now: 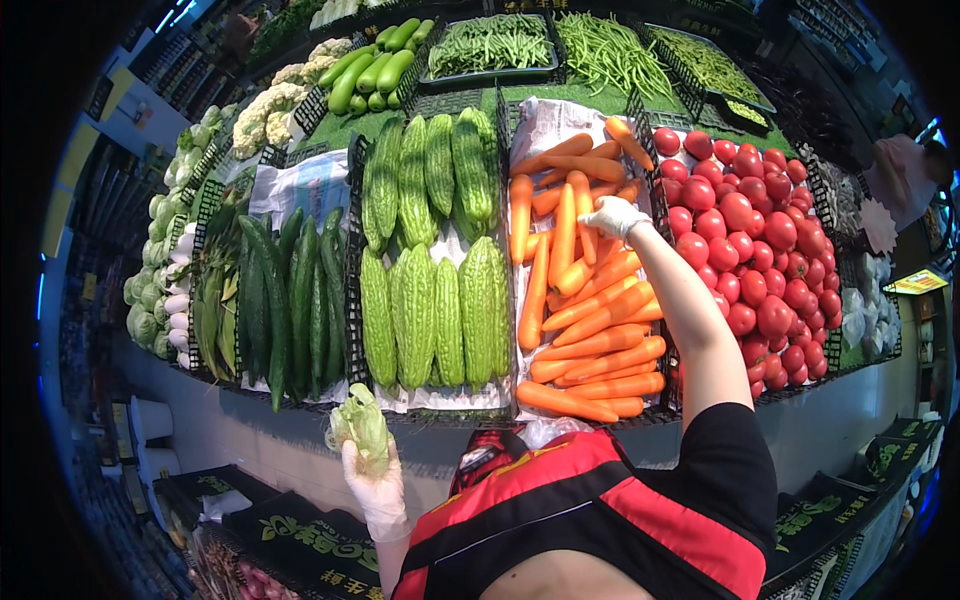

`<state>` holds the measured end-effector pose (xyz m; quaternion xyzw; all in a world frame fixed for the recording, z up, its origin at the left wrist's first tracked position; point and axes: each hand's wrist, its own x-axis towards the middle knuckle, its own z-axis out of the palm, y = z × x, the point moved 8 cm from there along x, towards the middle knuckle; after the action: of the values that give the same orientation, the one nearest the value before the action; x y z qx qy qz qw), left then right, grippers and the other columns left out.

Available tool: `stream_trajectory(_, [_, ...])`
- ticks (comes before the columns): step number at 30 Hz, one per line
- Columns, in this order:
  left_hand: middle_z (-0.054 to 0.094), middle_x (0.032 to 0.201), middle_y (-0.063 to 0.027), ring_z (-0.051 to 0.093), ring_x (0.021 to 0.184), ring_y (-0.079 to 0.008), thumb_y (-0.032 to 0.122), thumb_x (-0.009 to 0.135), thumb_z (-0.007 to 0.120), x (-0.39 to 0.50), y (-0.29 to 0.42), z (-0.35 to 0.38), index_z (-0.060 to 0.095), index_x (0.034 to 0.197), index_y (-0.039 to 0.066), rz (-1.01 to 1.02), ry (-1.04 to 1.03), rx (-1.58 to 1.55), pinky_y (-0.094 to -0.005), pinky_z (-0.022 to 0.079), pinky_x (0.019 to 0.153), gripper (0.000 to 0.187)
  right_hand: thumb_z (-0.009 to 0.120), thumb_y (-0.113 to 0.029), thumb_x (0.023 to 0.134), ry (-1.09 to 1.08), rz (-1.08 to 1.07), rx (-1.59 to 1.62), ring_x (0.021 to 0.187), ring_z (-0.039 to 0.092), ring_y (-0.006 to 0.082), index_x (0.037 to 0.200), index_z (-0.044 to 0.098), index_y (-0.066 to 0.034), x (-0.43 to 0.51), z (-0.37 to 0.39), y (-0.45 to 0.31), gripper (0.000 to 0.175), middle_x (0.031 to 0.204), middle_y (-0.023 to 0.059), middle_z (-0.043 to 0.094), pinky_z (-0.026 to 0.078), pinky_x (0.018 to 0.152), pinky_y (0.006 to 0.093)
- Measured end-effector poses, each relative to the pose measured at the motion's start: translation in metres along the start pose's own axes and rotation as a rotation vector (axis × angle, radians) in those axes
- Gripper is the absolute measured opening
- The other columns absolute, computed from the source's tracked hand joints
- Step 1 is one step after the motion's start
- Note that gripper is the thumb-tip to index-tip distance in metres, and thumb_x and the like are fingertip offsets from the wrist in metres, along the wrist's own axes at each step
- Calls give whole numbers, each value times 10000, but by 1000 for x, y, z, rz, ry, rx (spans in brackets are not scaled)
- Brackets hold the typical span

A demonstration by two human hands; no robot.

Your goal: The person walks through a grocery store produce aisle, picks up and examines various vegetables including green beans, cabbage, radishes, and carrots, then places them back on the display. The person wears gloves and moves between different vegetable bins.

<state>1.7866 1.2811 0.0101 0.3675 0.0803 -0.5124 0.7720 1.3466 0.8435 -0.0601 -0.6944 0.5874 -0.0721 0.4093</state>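
Note:
My right hand (616,217), in a white glove, reaches into the carrot section. Its fingertips touch the side of an upright carrot (580,225); whether they grip it is hidden by the hand. More carrots lie around it, crossed loosely at the back and stacked in a sideways row (600,360) at the front. Low on the left, my gloved left hand (375,480) holds a bundle of crumpled pale green leaves (361,427), apart from the stand. Left of the carrots stand bitter melons (412,315) in two rows.
Black mesh dividers (355,262) separate the sections. Tomatoes (750,225) are heaped right of the carrots, cucumbers (300,307) sit farther left. Beans (491,45), bottle gourds (375,71) and cauliflower (270,112) fill the back. A person (904,176) is at the far right.

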Motion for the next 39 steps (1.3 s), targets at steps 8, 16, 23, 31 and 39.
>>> stream_trajectory(8, [616, 1335, -69, 629, 1168, -264, 224, 965, 589, 6, 5, 12, 543, 1368, 171, 31, -97, -37, -470, 576, 875, 409, 752, -381, 738, 308, 68, -264, 933, 675, 371, 1215, 525, 117, 6, 32, 1, 726, 1016, 274, 663, 537, 833, 385])
stream_trajectory(16, [592, 1373, -96, 587, 1230, -297, 241, 989, 551, -2, 28, -8, 545, 1376, 143, 77, -148, -115, -474, 562, 905, 399, 665, -198, 802, 90, 113, 710, 620, 608, 227, 1367, 517, -65, -4, 25, 19, 599, 927, 141, 659, 526, 593, 384])
stream_trajectory(23, [606, 1355, -82, 612, 1198, -266, 229, 991, 543, -2, 22, -10, 532, 1387, 146, 87, -34, -89, -462, 563, 909, 405, 676, -42, 693, 367, -681, -326, 872, 642, 358, 1101, 624, -55, -51, -12, -113, 412, 911, 150, 671, 512, 769, 433])
stream_trajectory(31, [593, 1372, -78, 612, 1204, -262, 235, 1000, 517, -4, 14, 30, 507, 1414, 159, 72, -197, -124, -476, 575, 901, 420, 709, -250, 643, -24, -662, -672, 871, 675, 340, 1098, 672, -133, -6, 54, -111, 471, 862, 135, 698, 516, 818, 448])
stream_trajectory(39, [566, 1412, -52, 575, 1253, -266, 255, 998, 530, 4, 16, 14, 502, 1429, 162, 73, -52, -131, -466, 551, 934, 442, 676, -245, 670, -196, -237, -753, 866, 698, 344, 913, 710, -78, -30, 13, -76, 297, 888, 175, 715, 550, 760, 435])
